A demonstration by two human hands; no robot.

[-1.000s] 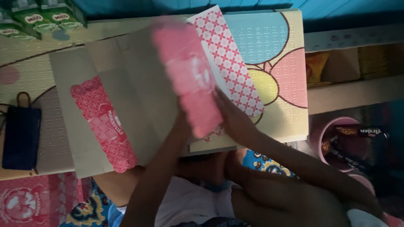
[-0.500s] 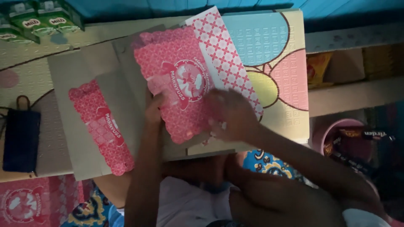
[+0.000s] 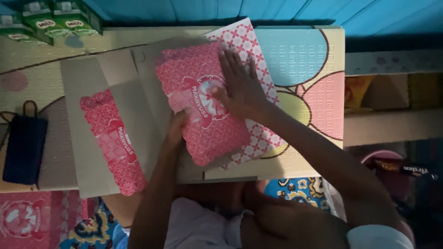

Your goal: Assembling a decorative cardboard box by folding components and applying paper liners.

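A flat cardboard box blank (image 3: 92,152) with red patterned print lies on a pastel foam mat (image 3: 300,60). A red printed flap (image 3: 203,106) is folded over its middle. My right hand (image 3: 240,85) lies flat with fingers spread on the flap's right edge, over a white panel with a red lattice pattern (image 3: 249,41). My left hand (image 3: 177,124) grips the flap's left edge from below, fingers tucked under it. A second red printed strip (image 3: 113,140) shows on the blank's left part.
Green drink cartons (image 3: 50,20) stand at the back left. A dark blue pouch (image 3: 23,143) lies at the left edge. Another red printed box piece (image 3: 25,221) sits at the bottom left. A pink tub (image 3: 385,159) is at the right, blue wall behind.
The red flap has swung down from raised and blurred to flat on the blank. My right hand has moved up onto it and spread out.
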